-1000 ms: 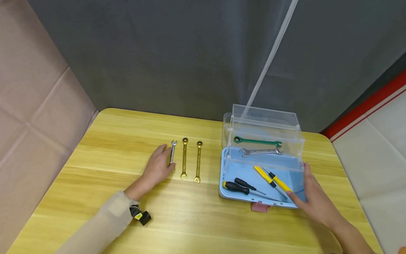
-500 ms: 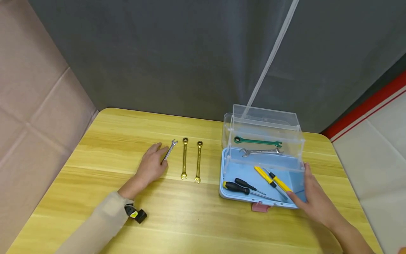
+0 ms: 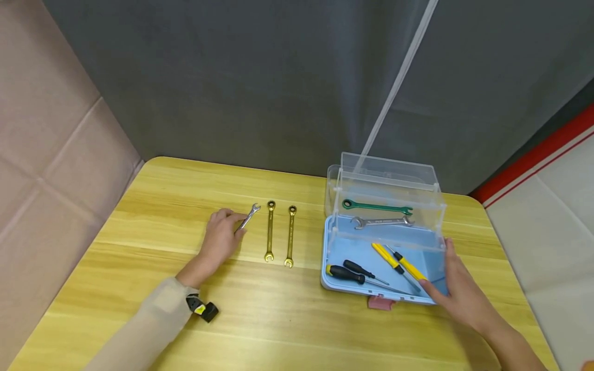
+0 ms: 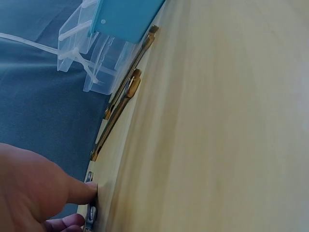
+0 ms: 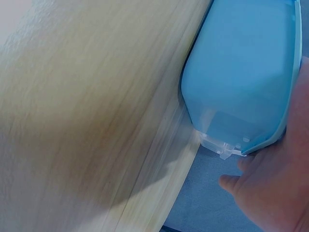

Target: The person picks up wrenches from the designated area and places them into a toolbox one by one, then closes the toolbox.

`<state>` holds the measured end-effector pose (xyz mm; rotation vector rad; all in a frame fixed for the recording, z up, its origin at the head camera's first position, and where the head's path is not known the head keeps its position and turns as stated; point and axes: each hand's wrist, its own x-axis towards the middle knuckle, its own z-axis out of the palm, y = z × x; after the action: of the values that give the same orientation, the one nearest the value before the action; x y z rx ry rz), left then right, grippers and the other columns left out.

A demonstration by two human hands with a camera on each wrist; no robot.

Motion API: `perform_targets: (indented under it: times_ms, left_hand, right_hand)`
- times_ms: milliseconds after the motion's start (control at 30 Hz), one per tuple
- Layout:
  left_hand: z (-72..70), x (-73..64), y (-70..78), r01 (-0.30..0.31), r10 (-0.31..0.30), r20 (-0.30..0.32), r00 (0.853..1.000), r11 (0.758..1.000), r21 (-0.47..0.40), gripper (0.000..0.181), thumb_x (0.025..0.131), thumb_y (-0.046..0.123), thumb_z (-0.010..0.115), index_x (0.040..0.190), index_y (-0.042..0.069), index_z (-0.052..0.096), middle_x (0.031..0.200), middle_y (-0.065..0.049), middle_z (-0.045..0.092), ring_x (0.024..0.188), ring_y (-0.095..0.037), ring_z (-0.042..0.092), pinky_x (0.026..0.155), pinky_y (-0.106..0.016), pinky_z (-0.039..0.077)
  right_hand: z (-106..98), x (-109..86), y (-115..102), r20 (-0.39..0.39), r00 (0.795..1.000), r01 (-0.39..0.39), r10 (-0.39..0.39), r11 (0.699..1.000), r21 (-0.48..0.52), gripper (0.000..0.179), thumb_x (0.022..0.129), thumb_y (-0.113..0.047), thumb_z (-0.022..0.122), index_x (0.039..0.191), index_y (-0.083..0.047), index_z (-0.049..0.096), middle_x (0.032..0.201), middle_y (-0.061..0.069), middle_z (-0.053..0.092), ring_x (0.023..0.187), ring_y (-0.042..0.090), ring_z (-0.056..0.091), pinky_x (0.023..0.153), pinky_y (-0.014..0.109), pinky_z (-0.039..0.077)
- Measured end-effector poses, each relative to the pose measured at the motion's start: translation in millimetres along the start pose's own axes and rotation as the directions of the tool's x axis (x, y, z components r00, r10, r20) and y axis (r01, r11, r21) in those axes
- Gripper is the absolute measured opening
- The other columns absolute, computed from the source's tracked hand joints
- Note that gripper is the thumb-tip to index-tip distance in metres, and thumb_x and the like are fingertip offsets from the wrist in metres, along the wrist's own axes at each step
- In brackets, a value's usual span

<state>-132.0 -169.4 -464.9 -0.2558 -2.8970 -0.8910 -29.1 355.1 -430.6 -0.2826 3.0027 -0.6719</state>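
Two gold ratcheting wrenches (image 3: pixel 270 231) are lying between left hand (image 3: pixel 220 237) and blue toolbox (image 3: pixel 345 287); near-side tabletop (image 3: pixel 278 319) is leaving a lane; clear tray (image 3: pixel 387 183) is overhanging toolbox rear; right hand (image 3: pixel 466 294) is blocking right edge.

A beige left sleeve (image 3: pixel 144 324); a black wrist device (image 3: pixel 211 312) with a yellow patch (image 3: pixel 200 309).

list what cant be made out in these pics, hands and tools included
- Head view: the near end of the small silver wrench, covered by the left hand.
- Head view: any markings on the gold wrenches, too small to read.
- Left wrist view: part of the blue toolbox, cut off by the top edge.
- Right wrist view: the toolbox's inside, hidden by its wall; part of the right hand, cut off by the right edge.
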Motion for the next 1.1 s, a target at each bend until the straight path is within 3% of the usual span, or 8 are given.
perform_targets:
  times_ms: [167,300,600,833,1100]
  left_hand:
    - [-0.5,1.1,3.1,0.056,-0.054,0.034,0.998,0.996,-0.065,0.031,0.094,0.002,0.07,0.124,-0.005,0.067,0.104,-0.018,0.065,0.096,-0.032,0.06,0.084,-0.046,0.052]
    - [-0.6,3.3,4.4,0.079,-0.076,0.058,0.995,0.995,-0.055,0.023,0.097,0.002,0.066,0.119,-0.006,0.067,0.098,-0.015,0.066,0.089,-0.029,0.061,0.078,-0.044,0.054]
    - [2.2,7.3,7.6,0.056,-0.058,0.052,0.997,0.998,0.024,0.015,0.09,-0.003,0.061,0.103,-0.009,0.067,0.09,-0.018,0.067,0.087,-0.035,0.063,0.082,-0.049,0.053]
    - [1.9,9.4,8.4,0.026,-0.031,0.069,0.997,0.998,0.062,0.011,0.093,0.001,0.063,0.098,-0.007,0.067,0.092,-0.018,0.069,0.09,-0.037,0.062,0.087,-0.049,0.048]
    - [4.3,3.9,6.1,-0.007,0.006,0.02,1.0,0.998,0.061,0.008,0.094,0.001,0.065,0.096,-0.007,0.066,0.089,-0.017,0.066,0.087,-0.035,0.06,0.082,-0.047,0.046]
  right_hand:
    - [-0.7,0.0,0.1,0.0,1.0,0.003,-0.003,1.0,0.004,0.111,0.097,-0.033,0.069,0.159,-0.001,-0.017,0.164,0.034,-0.002,0.144,0.061,0.013,0.107,0.077,0.019]
    - [-1.3,-0.1,-0.1,-0.004,1.0,0.012,-0.012,1.0,0.005,0.11,0.097,-0.032,0.069,0.159,-0.001,-0.017,0.164,0.034,-0.002,0.144,0.061,0.014,0.108,0.077,0.018]
    - [-0.9,-0.5,-0.6,-0.008,1.0,0.024,-0.024,1.0,0.005,0.109,0.098,-0.032,0.069,0.159,-0.001,-0.017,0.164,0.034,-0.002,0.144,0.062,0.014,0.11,0.076,0.015]
    - [-0.8,-0.5,0.3,-0.013,1.0,0.026,-0.025,1.0,0.017,0.109,0.098,-0.032,0.069,0.159,-0.001,-0.016,0.164,0.034,-0.002,0.144,0.062,0.013,0.11,0.076,0.014]
    - [-0.2,-0.6,0.9,-0.006,1.0,0.01,-0.01,1.0,0.01,0.111,0.097,-0.033,0.069,0.159,-0.001,-0.017,0.164,0.034,-0.002,0.143,0.062,0.014,0.107,0.077,0.018]
